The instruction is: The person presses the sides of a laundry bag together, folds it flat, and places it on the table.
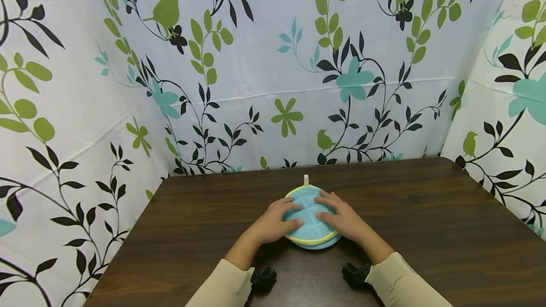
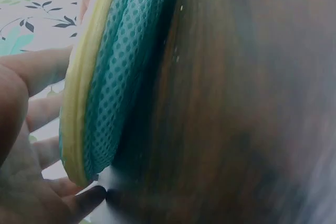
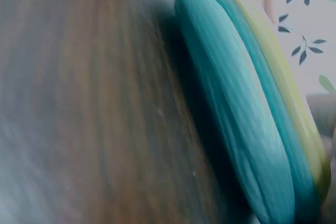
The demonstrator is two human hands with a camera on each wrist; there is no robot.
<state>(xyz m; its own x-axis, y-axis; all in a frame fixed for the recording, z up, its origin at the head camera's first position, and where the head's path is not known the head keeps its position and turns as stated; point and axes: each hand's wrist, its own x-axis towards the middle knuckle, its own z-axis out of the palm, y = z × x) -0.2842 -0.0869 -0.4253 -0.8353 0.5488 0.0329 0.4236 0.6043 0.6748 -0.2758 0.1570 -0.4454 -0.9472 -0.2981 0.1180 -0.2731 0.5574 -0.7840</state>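
On the table lies a round, turquoise mesh pouch (image 1: 309, 225) with yellow piping and a small pale tag at its far edge. My left hand (image 1: 275, 221) rests on its left side with the fingers spread, and my right hand (image 1: 344, 221) rests the same way on the right side. From the left wrist, the puffy mesh side of the pouch (image 2: 118, 72) shows close up, with my left hand (image 2: 31, 187) alongside its yellow rim. In the right wrist view the pouch (image 3: 236, 93) looks thick and layered; my right hand is mostly hidden there.
The dark wooden table (image 1: 204, 207) spreads around the pouch on all sides. A white curtain (image 1: 264, 79) printed with leaves, birds and flowers stands behind the table and along both sides. Black straps with camera housings (image 1: 263, 278) sit at the wrists.
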